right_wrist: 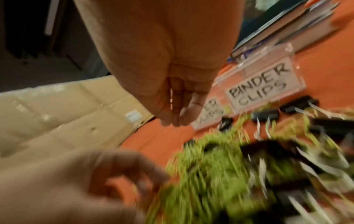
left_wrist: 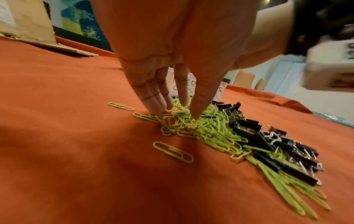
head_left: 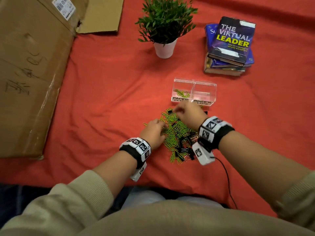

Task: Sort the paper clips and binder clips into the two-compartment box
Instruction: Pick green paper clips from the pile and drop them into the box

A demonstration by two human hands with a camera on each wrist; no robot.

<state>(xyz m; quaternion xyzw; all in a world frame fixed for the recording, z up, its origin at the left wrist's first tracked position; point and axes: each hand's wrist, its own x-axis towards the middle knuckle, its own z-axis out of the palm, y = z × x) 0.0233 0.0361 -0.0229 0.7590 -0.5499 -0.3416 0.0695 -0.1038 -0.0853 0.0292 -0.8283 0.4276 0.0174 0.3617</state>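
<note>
- Nearest me, both wrists wear marker bands, and a thin black cable (head_left: 226,178) trails from the right one toward the near edge of the red cloth (head_left: 105,92).
- Just beyond lies the mixed heap, green paper clips (head_left: 172,132) mostly to its left and black binder clips (head_left: 185,145) to its right and near side. It looks barely thinned, so I judge the sorting has hardly begun.
- The left hand (head_left: 154,133) is at the heap's left edge. The left wrist view shows what the head view cannot: its fingers (left_wrist: 159,104) are straight and close together, tips down on the green clips, gripping nothing that I can see. A few paper clips lie loose on the cloth beside it.
- The right hand (head_left: 187,116) is over the heap's far end, near the box. Its wrist view is smeared by motion, but the fingertips (right_wrist: 172,119) are bunched together. Whether a clip is pinched between them I cannot tell.
- Farther on, the clear two-compartment box (head_left: 194,81) stands just beyond the heap. Only the head view looks into it: a small cluster of green clips sits in the left compartment, labelled for paper clips, and the right one, labelled for binder clips, seems to have none.
- Farthest off are a potted plant (head_left: 166,26), a stack of books (head_left: 230,46) on the right and flattened cardboard (head_left: 29,74) on the left.
</note>
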